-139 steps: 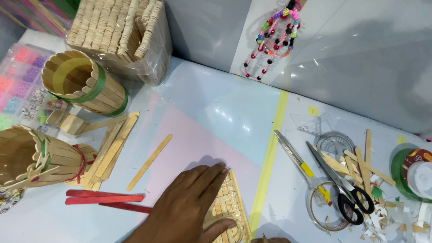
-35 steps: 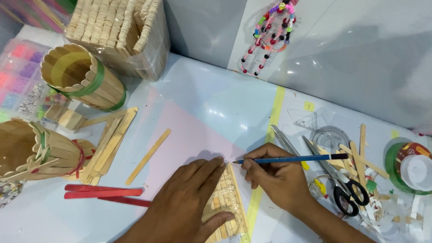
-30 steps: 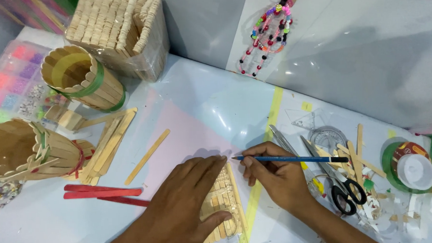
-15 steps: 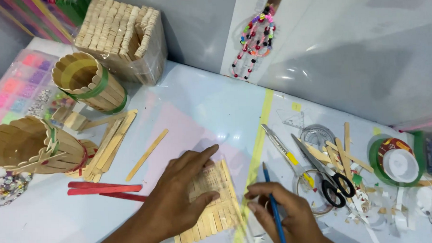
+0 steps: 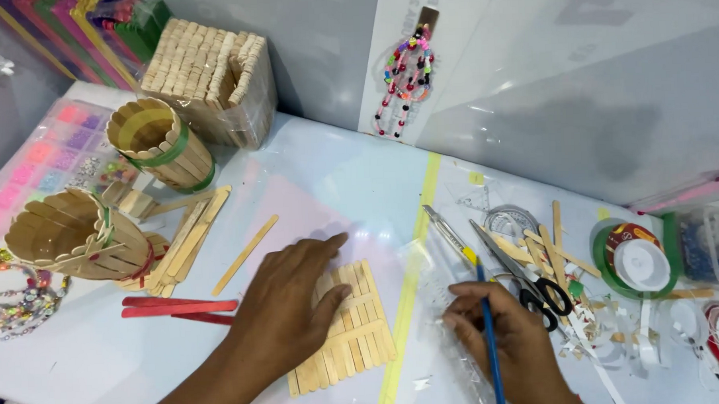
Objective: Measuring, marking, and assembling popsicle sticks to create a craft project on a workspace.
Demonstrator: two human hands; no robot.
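My left hand (image 5: 287, 304) lies flat on a panel of glued wooden craft sticks (image 5: 352, 330) near the table's front edge, its fingers spread over the panel's left half. My right hand (image 5: 508, 340) is to the right of the panel and grips a blue pencil (image 5: 488, 337), tip pointing away from me. The fingertips rest on a clear plastic ruler (image 5: 443, 303) beside a yellow tape line (image 5: 410, 288).
Scissors (image 5: 529, 280), a craft knife (image 5: 450, 235), loose sticks and paper scraps lie right of my hand. A green tape roll (image 5: 636, 256) sits further right. At left are two stick-built cups (image 5: 162, 145) (image 5: 78, 236), red sticks (image 5: 180, 306), loose sticks (image 5: 245, 243), a bead box (image 5: 43, 161).
My right hand has drawn back from the panel's top right corner toward the front edge and swung the pencil from lying crosswise to pointing away. My left hand has stayed on the panel.
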